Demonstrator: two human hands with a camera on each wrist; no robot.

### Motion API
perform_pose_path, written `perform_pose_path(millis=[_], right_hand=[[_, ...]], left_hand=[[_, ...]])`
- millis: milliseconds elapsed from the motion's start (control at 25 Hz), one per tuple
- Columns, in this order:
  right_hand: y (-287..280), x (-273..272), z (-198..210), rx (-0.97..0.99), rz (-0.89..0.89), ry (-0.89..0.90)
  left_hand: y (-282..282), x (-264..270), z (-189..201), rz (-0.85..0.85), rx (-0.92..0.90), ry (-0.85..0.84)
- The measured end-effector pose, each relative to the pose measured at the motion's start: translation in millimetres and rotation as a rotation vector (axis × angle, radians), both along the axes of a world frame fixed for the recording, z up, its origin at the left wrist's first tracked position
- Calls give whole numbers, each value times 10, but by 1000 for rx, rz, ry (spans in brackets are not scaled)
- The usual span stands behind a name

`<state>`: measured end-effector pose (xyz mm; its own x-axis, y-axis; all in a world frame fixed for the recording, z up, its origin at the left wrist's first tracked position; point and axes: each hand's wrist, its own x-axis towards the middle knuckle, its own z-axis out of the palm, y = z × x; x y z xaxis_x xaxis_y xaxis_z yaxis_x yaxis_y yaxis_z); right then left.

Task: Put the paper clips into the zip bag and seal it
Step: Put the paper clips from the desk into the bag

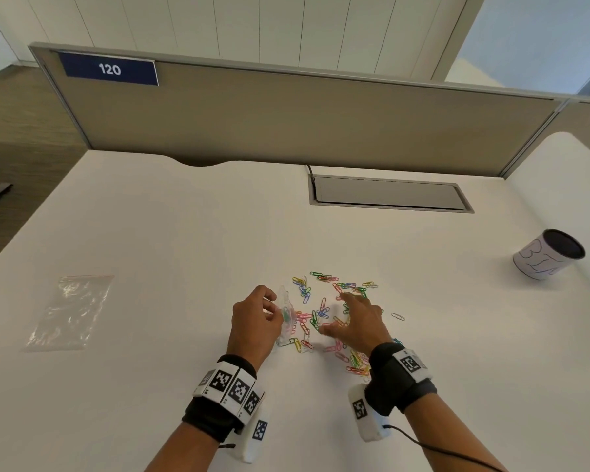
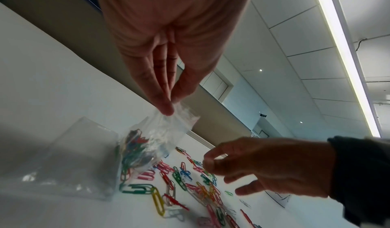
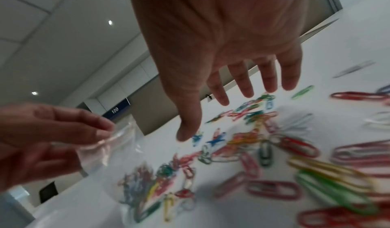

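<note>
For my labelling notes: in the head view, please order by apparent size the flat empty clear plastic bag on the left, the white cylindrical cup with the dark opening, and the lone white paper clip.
1. Flat empty clear plastic bag
2. White cylindrical cup, farther away, so its true size is unsure
3. Lone white paper clip

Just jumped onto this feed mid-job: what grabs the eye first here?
The bright scatter of coloured paper clips on the white desk, right in front of the person. The left hand pinches the top of a clear zip bag already holding some clips, while the right hand hovers spread over the pile. A second clear bag lies flat, far left.
</note>
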<state>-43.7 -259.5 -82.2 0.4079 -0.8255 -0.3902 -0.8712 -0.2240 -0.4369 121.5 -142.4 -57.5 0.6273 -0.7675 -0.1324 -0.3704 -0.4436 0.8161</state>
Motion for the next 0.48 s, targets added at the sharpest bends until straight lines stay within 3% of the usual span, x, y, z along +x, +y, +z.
perform_pose_path(millis=[240, 480], right_hand=[[81, 63, -181, -67, 288, 86], [95, 101, -286, -249, 317, -39]], left_hand=[[-33, -29, -42, 1, 4, 8], [-10, -29, -79, -1, 18, 29]])
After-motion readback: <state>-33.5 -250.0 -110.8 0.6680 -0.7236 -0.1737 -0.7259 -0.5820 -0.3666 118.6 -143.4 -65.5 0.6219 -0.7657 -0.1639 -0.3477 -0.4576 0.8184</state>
